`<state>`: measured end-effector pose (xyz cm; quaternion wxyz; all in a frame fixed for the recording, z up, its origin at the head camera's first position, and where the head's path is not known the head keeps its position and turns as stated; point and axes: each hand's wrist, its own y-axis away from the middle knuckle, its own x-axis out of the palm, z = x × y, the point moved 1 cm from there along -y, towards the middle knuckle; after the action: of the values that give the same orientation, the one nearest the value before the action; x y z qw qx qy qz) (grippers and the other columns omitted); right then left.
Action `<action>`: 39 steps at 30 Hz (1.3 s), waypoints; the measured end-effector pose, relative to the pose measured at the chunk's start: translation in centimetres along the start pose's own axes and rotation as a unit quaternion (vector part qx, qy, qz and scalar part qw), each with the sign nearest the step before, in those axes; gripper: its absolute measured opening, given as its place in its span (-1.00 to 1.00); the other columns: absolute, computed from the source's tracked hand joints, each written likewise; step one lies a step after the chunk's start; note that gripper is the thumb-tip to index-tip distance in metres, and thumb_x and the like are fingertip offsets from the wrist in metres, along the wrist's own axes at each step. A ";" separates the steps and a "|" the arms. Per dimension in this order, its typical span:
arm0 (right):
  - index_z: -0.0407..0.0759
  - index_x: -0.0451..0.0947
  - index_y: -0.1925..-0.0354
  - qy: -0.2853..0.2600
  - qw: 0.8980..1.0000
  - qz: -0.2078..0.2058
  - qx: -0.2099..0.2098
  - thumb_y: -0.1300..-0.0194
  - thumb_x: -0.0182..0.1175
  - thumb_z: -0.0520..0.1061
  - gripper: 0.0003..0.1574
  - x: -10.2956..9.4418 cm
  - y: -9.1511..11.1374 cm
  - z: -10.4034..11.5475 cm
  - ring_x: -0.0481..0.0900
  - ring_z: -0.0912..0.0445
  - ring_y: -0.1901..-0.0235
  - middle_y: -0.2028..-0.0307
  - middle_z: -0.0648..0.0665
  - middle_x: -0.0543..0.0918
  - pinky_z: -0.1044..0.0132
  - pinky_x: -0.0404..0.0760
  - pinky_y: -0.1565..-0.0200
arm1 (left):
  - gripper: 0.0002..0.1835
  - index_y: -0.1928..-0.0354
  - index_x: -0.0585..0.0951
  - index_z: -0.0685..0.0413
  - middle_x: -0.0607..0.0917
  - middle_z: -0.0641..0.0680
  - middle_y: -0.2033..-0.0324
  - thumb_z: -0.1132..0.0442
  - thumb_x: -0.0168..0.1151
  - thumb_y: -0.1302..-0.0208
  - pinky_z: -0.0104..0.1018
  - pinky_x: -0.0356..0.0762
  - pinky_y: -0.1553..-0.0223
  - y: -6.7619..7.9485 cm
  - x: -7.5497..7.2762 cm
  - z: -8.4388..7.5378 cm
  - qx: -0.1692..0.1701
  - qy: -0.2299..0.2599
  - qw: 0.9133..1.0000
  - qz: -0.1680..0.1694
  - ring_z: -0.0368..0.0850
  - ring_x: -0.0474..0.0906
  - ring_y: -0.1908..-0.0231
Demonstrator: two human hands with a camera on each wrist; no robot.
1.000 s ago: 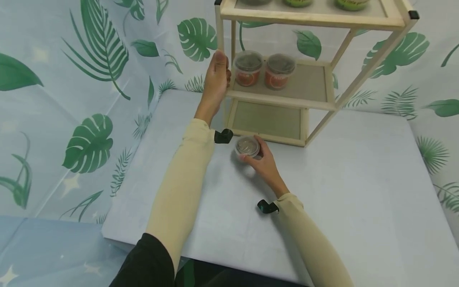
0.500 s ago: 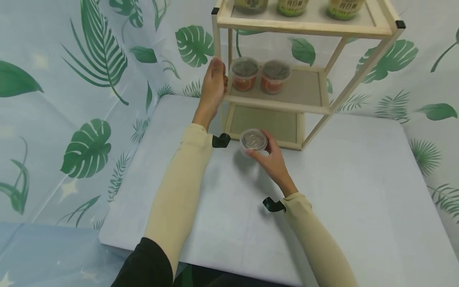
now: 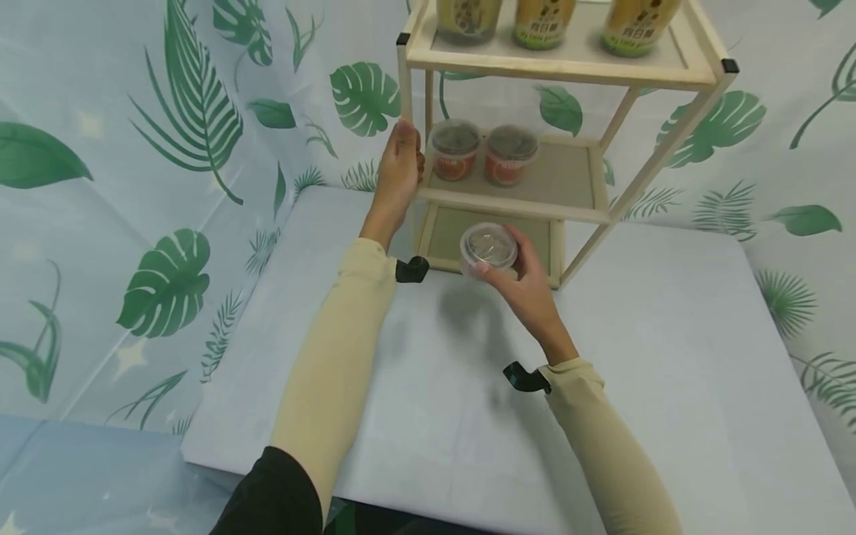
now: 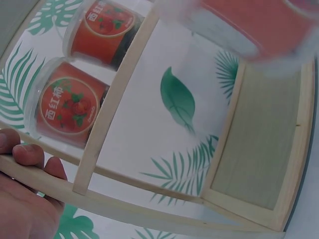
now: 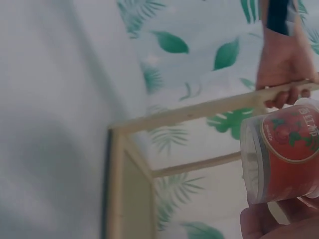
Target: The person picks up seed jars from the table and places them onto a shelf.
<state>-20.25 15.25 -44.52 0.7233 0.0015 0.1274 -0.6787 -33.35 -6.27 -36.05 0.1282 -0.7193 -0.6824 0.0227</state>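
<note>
My left hand (image 3: 397, 171) grips the left front post of a wooden rack (image 3: 515, 206), its fingers curled round the wood. Between the thumb and fingers of my right hand (image 3: 531, 293) is a clear plastic tub (image 3: 489, 247), its lid facing up. The right wrist view shows the red tomato label (image 5: 294, 144) on this tub; in the left wrist view it looms blurred at the top right. It is raised above the table, in front of the rack's lower tier (image 3: 455, 227). Two similar red-labelled tubs (image 3: 455, 152) (image 3: 510, 156) stand side by side on the middle tier.
Several yellow-and-green containers (image 3: 545, 22) stand on the top tier, cut off by the frame's edge. The rack stands at the back of a white-covered table (image 3: 414, 416). Leaf-print cloth (image 3: 160, 290) hangs behind and to the left.
My right hand has lifted the tub off the table and carried it up and to the right, towards the rack. My left hand stays on the post. The head view has tilted up slightly.
</note>
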 end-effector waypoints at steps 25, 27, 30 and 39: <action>-0.24 0.16 -0.61 -0.028 0.995 -0.025 -0.092 -0.38 0.35 -0.15 -0.02 -4.4 -5.3 8.7 0.42 -0.07 -0.35 -0.42 -0.26 0.39 0.19 0.41 -0.35 | -0.59 0.27 0.24 -0.04 0.16 -0.05 0.53 -0.05 -0.40 -0.81 -0.42 0.05 0.46 0.2 0.1 -0.1 0.009 0.015 1.000 0.009 -0.24 0.06 0.53; -0.26 0.17 -0.60 -0.036 0.994 -0.023 -0.101 -0.36 0.35 -0.18 -0.03 -4.4 -5.8 9.3 0.43 -0.07 -0.35 -0.40 -0.25 0.39 0.20 0.41 -0.35 | -0.58 0.28 0.24 -0.04 0.16 -0.05 0.53 -0.05 -0.39 -0.81 -0.42 0.05 0.47 0.2 0.1 -0.1 0.010 0.015 1.000 0.008 -0.24 0.05 0.53; -0.27 0.20 -0.57 -0.054 0.992 -0.021 -0.111 -0.35 0.37 -0.22 -0.06 -4.4 -6.6 10.2 0.45 -0.08 -0.33 -0.37 -0.25 0.41 0.20 0.44 -0.32 | -0.57 0.29 0.23 -0.03 0.15 -0.05 0.54 -0.06 -0.38 -0.81 -0.42 0.04 0.47 0.1 0.1 -0.1 0.010 0.019 1.000 0.007 -0.24 0.04 0.54; -0.26 0.21 -0.56 -0.087 0.991 -0.023 -0.098 -0.36 0.37 -0.26 -0.08 -5.3 -7.7 10.7 0.46 -0.08 -0.29 -0.32 -0.21 0.44 0.30 0.51 -0.22 | -0.58 0.27 0.25 -0.05 0.18 -0.06 0.54 -0.08 -0.38 -0.81 -0.42 0.07 0.47 0.2 0.1 -0.1 0.003 0.014 1.000 0.006 -0.24 0.07 0.53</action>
<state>-26.07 17.93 -31.83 0.7124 -0.1314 0.1293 -0.6772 -33.11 -6.18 -35.99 0.1401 -0.7235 -0.6758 0.0154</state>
